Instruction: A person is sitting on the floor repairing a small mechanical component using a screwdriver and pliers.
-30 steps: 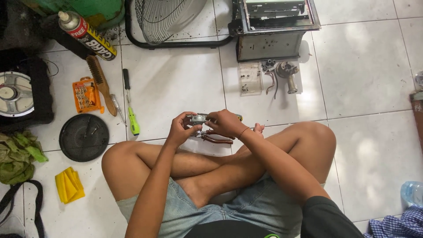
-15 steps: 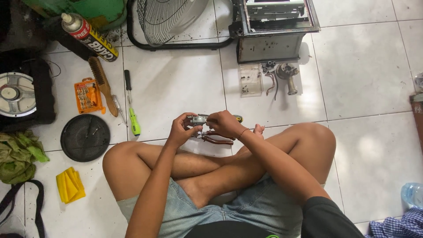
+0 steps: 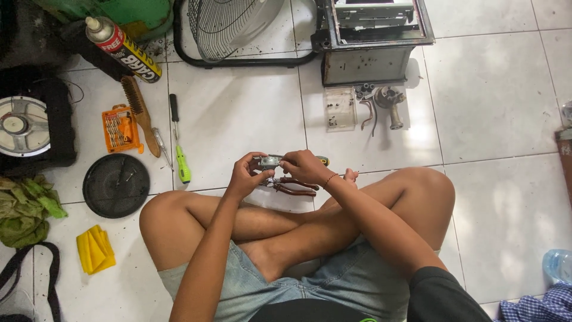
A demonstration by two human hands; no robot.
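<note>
The small metal part [image 3: 269, 161] sits in the middle of the frame, held between both of our hands, just above our crossed legs. Our left hand [image 3: 245, 176] is curled around its left end, fingers closed on it. Our right hand [image 3: 305, 167] grips the right end from above, fingers pinched on it, with a thin band on the wrist. Both arms reach forward over our knees.

Just under the hands, one pair of red-handled pliers [image 3: 295, 188] lies on the white tile floor [image 3: 238, 113].

In the upper left of the frame we see one orange case [image 3: 119, 128] with a row of little screwdriver bits inside it. In the upper middle one clear plastic tray [image 3: 341, 109] holds a few tiny dark bits. Next to it lies a small pile of metal parts [image 3: 381, 101]; we cannot count them.

We count one wire brush [image 3: 138, 112], one green-handled screwdriver [image 3: 179, 143], one spray can [image 3: 122, 48], one round black cover [image 3: 115, 185], one yellow cloth [image 3: 95, 249], one fan grille [image 3: 229, 24] and one grey metal box [image 3: 369, 42].
</note>
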